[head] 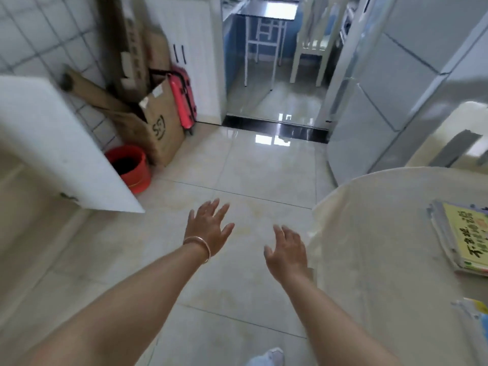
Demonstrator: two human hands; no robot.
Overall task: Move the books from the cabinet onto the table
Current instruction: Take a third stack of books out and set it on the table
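Note:
Both hands hover over the tiled floor with nothing in them. My left hand (208, 227), with a thin bangle on the wrist, has its fingers spread. My right hand (286, 250) is open too, just left of the table's edge. A stack of books (459, 236) with a yellow-green cover on top lies on the round table (383, 247), which has a cream cloth, at the right. Another book corner (475, 310) shows at the right edge. An open white cabinet door (60, 143) stands at the left; the cabinet's inside is out of view.
Cardboard boxes (158, 122), a pink suitcase (184, 99) and a red bucket (132, 167) crowd the left wall. A grey fridge (383, 101) stands at the right. A doorway ahead leads to a room with a small table (264, 27) and a chair (311, 46).

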